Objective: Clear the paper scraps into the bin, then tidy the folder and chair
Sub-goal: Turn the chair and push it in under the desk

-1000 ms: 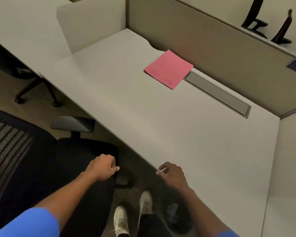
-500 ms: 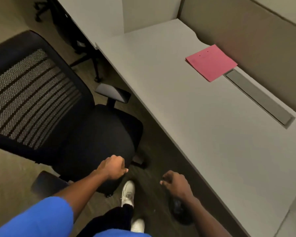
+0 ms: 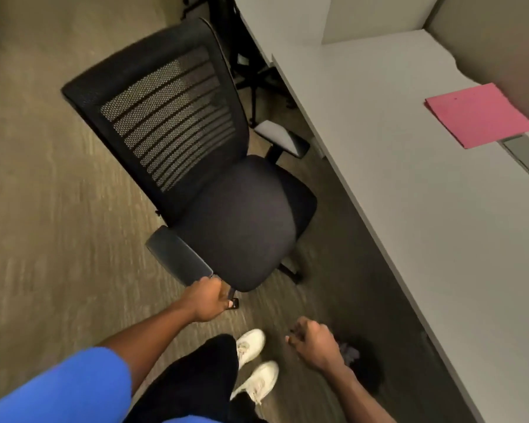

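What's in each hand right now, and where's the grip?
The left hand grips the chair by the front end of its near armrest. The right hand holds nothing, fingers loosely curled.

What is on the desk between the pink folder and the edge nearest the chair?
Nothing: in the head view the desk is bare from the pink folder to its near edge, facing the chair.

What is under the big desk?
Under the desk edge there is dark floor and a black bin with scraps inside, partly hidden by the right hand. Further back stands another chair's base. The desktop covers everything deeper underneath.
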